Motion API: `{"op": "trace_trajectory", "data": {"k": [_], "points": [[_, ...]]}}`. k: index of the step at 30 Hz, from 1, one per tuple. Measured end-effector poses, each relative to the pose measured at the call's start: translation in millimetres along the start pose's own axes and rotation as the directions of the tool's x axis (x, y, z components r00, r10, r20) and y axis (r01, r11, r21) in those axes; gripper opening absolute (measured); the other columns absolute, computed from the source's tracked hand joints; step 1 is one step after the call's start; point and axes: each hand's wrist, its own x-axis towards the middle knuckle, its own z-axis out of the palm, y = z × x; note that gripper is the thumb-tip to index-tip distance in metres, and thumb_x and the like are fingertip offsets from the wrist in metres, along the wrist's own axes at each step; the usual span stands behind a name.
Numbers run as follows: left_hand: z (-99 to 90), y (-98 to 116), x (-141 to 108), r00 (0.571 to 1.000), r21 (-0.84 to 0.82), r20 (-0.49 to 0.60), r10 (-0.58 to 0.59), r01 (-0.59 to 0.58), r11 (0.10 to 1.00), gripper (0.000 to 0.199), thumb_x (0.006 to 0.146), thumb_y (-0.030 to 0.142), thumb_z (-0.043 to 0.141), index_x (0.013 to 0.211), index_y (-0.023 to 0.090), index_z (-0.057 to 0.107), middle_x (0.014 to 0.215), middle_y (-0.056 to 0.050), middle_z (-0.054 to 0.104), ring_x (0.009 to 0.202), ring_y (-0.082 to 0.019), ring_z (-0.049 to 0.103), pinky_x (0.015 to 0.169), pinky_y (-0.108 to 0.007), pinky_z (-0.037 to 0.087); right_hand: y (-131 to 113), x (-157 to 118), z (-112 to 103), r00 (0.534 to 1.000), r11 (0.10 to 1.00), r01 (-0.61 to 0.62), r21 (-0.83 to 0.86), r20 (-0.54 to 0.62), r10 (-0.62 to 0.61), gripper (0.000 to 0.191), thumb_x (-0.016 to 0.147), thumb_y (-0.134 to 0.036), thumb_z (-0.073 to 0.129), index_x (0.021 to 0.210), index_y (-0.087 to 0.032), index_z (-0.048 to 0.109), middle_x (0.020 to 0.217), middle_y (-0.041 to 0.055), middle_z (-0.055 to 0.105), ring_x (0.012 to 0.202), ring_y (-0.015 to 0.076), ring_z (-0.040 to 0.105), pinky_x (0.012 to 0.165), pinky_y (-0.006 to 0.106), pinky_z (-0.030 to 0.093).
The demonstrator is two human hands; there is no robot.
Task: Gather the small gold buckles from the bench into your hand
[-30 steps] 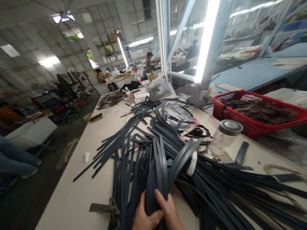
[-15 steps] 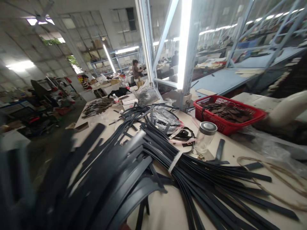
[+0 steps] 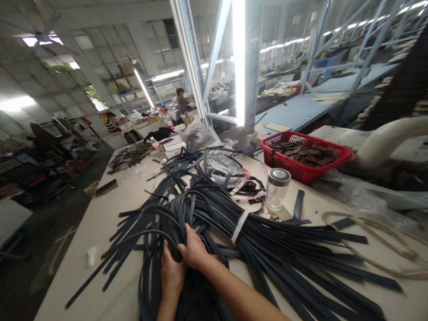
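Gripping a bunch of dark straps near the front edge of the tabletop, both hands work side by side. Left hand: fingers curled closed around a bundle of the straps, thumb up. Right hand: touching the left hand, fingers closed over the same bundle just beyond it, forearm crossing in from lower right.

The held straps loop upward and fan out to the left across the tabletop. Just right of the hands lies a larger bundle of straps, bound with a white band and spreading toward the right edge.

Beyond the bundle: a clear jar with a grey lid, standing upright. Behind it, a red basket holding brown cut pieces. A clear plastic bag lies among strap ends past the pile. A coil of tan cord sits on the right side of the tabletop. A bright tube lamp stands upright on a metal post behind the tabletop.

Background: a person stands at a far bench; detail there is too small to tell.
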Motion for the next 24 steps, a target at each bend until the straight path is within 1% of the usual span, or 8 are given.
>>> {"op": "trace_trajectory", "data": {"k": [2, 4, 7, 10, 12, 15, 20, 24], "points": [[5.4, -0.8, -1.5, 0.994, 0.044, -0.028, -0.105, 0.106, 0.993, 0.083, 0.082, 0.047, 0.061, 0.149, 0.011, 0.027, 0.132, -0.027, 0.056, 0.119, -0.04, 0.06, 0.094, -0.051, 0.052, 18.4, -11.1, -13.3, 0.998, 0.994, 0.06, -0.092, 0.02, -0.058, 0.067, 0.075, -0.018, 0.068, 0.139, -0.009, 0.049, 0.139, 0.0194, 0.056, 0.128, 0.0336, 0.053, 0.108, 0.047, 0.044], [7.5, -0.2, -2.7, 0.993, 0.035, -0.024, -0.112, 0.112, 0.993, 0.088, 0.08, 0.049, 0.063, 0.15, 0.013, 0.025, 0.14, -0.024, 0.051, 0.131, -0.038, 0.05, 0.104, -0.049, 0.046, 28.7, -26.3, -39.5, 0.987, 0.971, 0.162, -0.177, 0.022, -0.161, 0.056, 0.079, -0.02, 0.065, 0.134, -0.016, 0.056, 0.138, 0.012, 0.059, 0.126, 0.0266, 0.055, 0.108, 0.039, 0.044], [5.8, 0.7, -4.4, 0.996, 0.001, -0.005, -0.092, 0.092, 0.996, 0.086, 0.082, 0.045, 0.061, 0.151, 0.012, 0.021, 0.147, -0.023, 0.045, 0.137, -0.034, 0.043, 0.111, -0.045, 0.039, 44.6, -42.6, -106.3, 0.964, 0.91, 0.203, -0.362, -0.087, -0.25, 0.052, 0.086, -0.019, 0.056, 0.138, -0.017, 0.052, 0.151, 0.009, 0.044, 0.137, 0.0222, 0.04, 0.118, 0.037, 0.03], [4.3, 2.6, -7.3, 0.995, -0.01, -0.011, -0.095, 0.095, 0.995, 0.083, 0.083, 0.041, 0.059, 0.151, 0.012, 0.021, 0.147, -0.021, 0.046, 0.137, -0.032, 0.045, 0.112, -0.043, 0.038, 72.7, -47.6, -178.4, 0.953, 0.837, 0.056, -0.544, -0.22, -0.207, 0.062, 0.09, -0.03, 0.056, 0.145, -0.005, 0.04, 0.152, 0.0216, 0.039, 0.141, 0.0338, 0.03, 0.119, 0.053, 0.016], [4.9, 5.3, -9.7, 0.994, 0.002, -0.032, -0.102, 0.102, 0.995, 0.081, 0.084, 0.041, 0.057, 0.151, 0.012, 0.023, 0.145, -0.021, 0.048, 0.136, -0.032, 0.046, 0.112, -0.043, 0.039, 90.6, -50.6, -206.2, 0.956, 0.782, -0.051, -0.621, -0.258, -0.142, 0.071, 0.086, -0.039, 0.064, 0.138, 0.005, 0.045, 0.135, 0.032, 0.051, 0.13, 0.044, 0.042, 0.112, 0.062, 0.021], [6.2, 10.3, -13.0, 0.992, 0.016, -0.057, -0.11, 0.111, 0.994, 0.079, 0.084, 0.042, 0.055, 0.15, 0.011, 0.024, 0.144, -0.022, 0.049, 0.134, -0.033, 0.048, 0.11, -0.043, 0.041, 101.7, -62.9, -200.5, 0.969, 0.706, -0.09, -0.703, -0.226, -0.102, 0.084, 0.076, -0.049, 0.074, 0.136, 0.004, 0.049, 0.115, 0.028, 0.064, 0.114, 0.0436, 0.053, 0.108, 0.06, 0.029], [4.4, 15.7, -15.8, 0.988, 0.025, -0.06, -0.141, 0.142, 0.99, 0.08, 0.084, 0.046, 0.053, 0.15, 0.011, 0.025, 0.146, -0.022, 0.048, 0.135, -0.034, 0.047, 0.11, -0.045, 0.041, 95.4, -87.4, -133.7, 0.987, 0.639, -0.073, -0.766, -0.149, -0.066, 0.117, 0.051, -0.047, 0.091, 0.147, -0.007, 0.038, 0.129, 0.0236, 0.057, 0.117, 0.0406, 0.05, 0.111, 0.062, 0.024], [2.7, 17.7, -15.8, 0.986, 0.04, -0.061, -0.152, 0.155, 0.987, 0.08, 0.083, 0.046, 0.052, 0.149, 0.008, 0.028, 0.145, -0.024, 0.048, 0.134, -0.036, 0.047, 0.11, -0.047, 0.041, 100.6, -88.1, -124.6, 0.983, 0.621, -0.143, -0.77, -0.181, 0.001, 0.1, 0.062, -0.032, 0.085, 0.148, -0.013, 0.037, 0.14, 0.0218, 0.05, 0.124, 0.0388, 0.046, 0.106, 0.059, 0.034]]}}
